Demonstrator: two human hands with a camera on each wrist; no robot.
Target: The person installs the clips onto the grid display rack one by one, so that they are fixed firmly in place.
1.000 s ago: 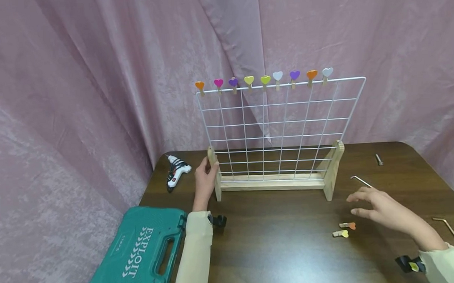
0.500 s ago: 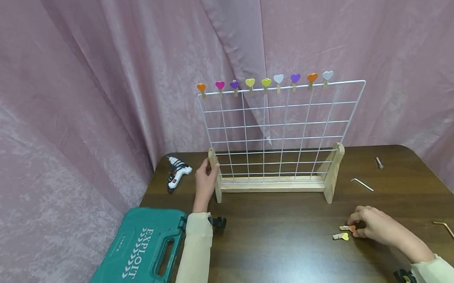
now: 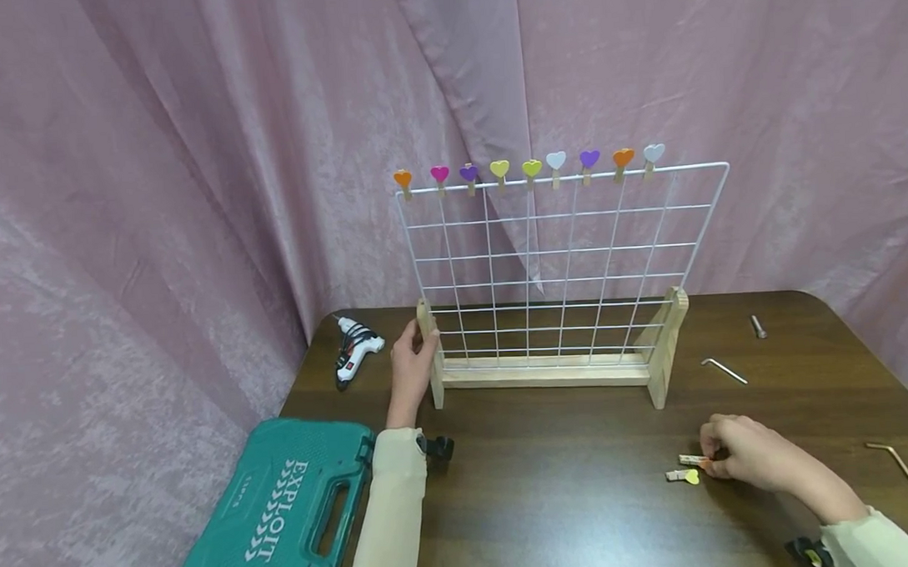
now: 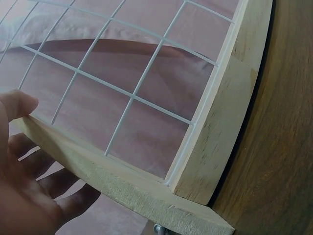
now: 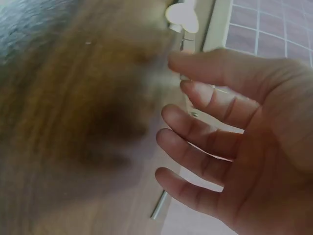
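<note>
My left hand (image 3: 410, 368) grips the left upright of a wooden stand (image 3: 547, 379); in the left wrist view the thumb lies on one side of the board and the fingers on the other. The stand bears a white wire grid (image 3: 690, 168) with a row of heart clothespins along its top bar. At the right of the table my right hand (image 3: 756, 455) pinches the heart end of an orange-heart clothespin (image 3: 691, 460), thumb and forefinger partly covering it. Just in front lies a yellow-heart clothespin (image 3: 691, 476). The right wrist view is partly blurred.
A green tool case (image 3: 281, 490) lies at the left front, with a white glue gun (image 3: 357, 349) behind it. To the right are a silver hex key (image 3: 726, 372), a bolt (image 3: 759, 327) and a larger hex key (image 3: 902, 472). A pink curtain hangs behind.
My right hand has come down and toward me from above the table onto the orange-heart clothespin, which has turned slightly. My left hand has stayed on the stand.
</note>
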